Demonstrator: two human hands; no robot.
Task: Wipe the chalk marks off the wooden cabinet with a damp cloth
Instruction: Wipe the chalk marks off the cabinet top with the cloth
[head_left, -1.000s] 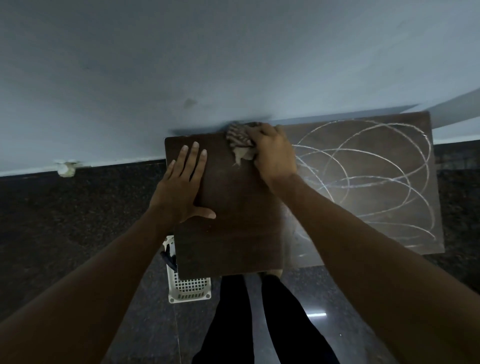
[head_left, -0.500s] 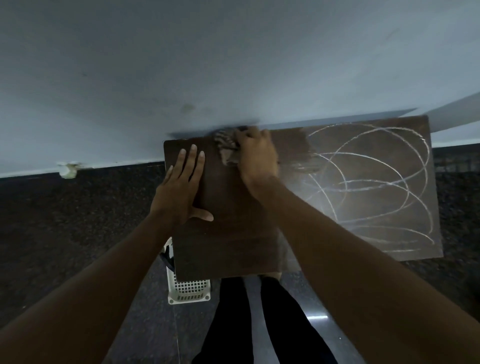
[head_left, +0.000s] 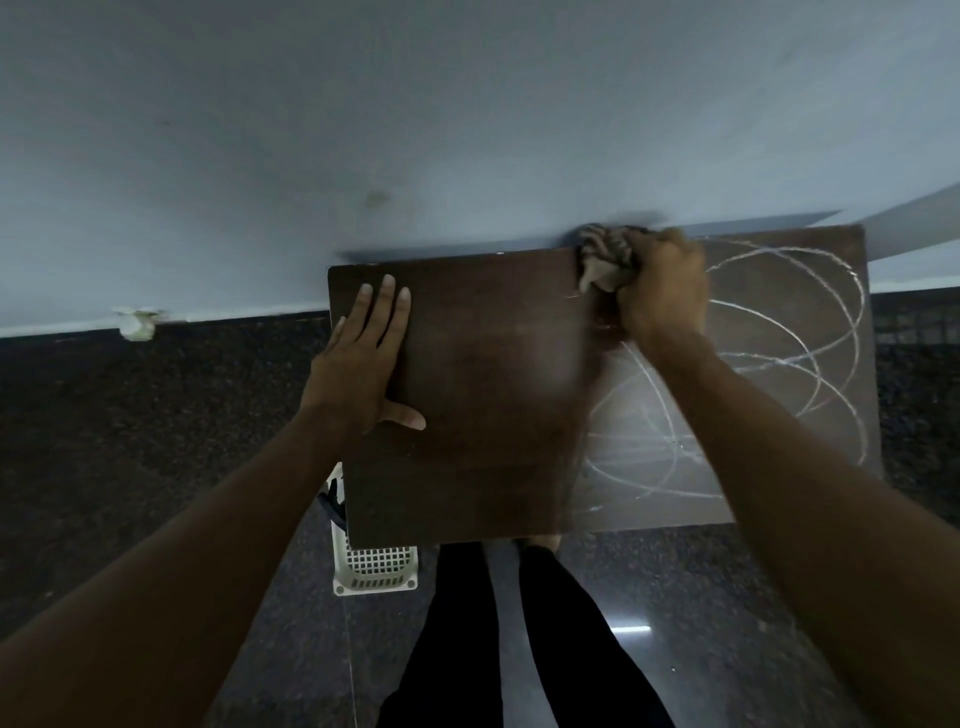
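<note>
Cloth (head_left: 605, 260), bunched and striped, is gripped in the curled fingers of the right hand (head_left: 665, 291) and pressed on the back edge of the cabinet (head_left: 493, 389), against the wall (head_left: 467, 130). The left hand (head_left: 363, 364) lies flat on the cabinet's left edge, fingers straight and together, thumb spread out to the side. The cloth pokes out to the left of the right hand, well apart from the left hand, with plain dark wood between them and looping white chalk marks (head_left: 779, 364) covering the cabinet's right half.
</note>
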